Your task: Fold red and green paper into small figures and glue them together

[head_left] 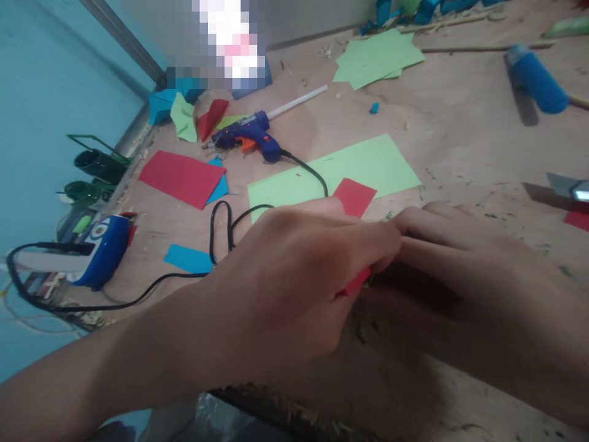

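Note:
My left hand [304, 270] is closed around a small piece of red paper [357, 282], of which only a sliver shows between the fingers. My right hand [442, 252] meets it from the right, fingers curled and tips pressed in at the same spot. Most of the held paper is hidden by the hands. Just beyond my left knuckles a red paper square [356, 196] overlaps a long light-green sheet [386, 166]; whether it joins the held piece is hidden.
A blue glue gun [251, 132] with a white glue stick lies behind, its black cord running to a blue power strip [110, 252]. Around are red paper [181, 178], blue paper [188, 258], stacked green sheets [380, 58], a blue cylinder [538, 80] and a blade [568, 187] at right.

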Available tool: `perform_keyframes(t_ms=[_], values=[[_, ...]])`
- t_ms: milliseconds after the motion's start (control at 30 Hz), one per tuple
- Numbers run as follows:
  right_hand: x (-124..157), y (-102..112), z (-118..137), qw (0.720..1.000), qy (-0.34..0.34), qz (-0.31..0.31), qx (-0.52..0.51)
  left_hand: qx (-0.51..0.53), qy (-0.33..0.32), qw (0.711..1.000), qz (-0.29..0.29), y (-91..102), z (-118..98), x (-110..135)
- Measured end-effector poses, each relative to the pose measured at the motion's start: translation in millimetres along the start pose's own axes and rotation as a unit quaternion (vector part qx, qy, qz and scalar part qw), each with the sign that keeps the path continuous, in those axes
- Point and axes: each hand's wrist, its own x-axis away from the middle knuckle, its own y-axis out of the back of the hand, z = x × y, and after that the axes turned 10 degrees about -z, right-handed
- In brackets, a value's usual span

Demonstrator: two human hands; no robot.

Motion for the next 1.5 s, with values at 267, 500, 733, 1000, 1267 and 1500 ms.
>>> perform_keyframes(t_ms=[267, 500, 733, 1000, 1267, 1500], values=[[-1.3, 2.4, 4.4, 0.999, -0.012, 0.023, 0.020, 0.011, -0.029, 0.999, 0.038, 5.8, 5.7, 3.2], [-0.7, 3.2, 3.5, 1.000, -0.008, 0.018, 0.012, 0.061, -0.051, 0.987, 0.137, 27.3, 11.7, -4.9], [1.2, 2.1, 0.8, 1.000, -0.001, 0.008, 0.015, 0.045, -0.069, 0.988, 0.130, 28.5, 16.7, -9.7], [1.7, 1.8, 1.3, 1.000, -0.003, 0.005, 0.018, 0.032, -0.084, 0.988, 0.127, 18.2, 15.4, -7.7], [5.6, 0.9, -0.7, 1.000, -0.015, 0.013, 0.012, 0.040, -0.077, 0.988, 0.125, 16.6, 17.6, -15.6], [4.5, 3.3, 1.8, 1.000, -0.024, 0.006, 0.002, 0.081, -0.063, 0.992, 0.076, 9.1, 20.7, -13.8]])
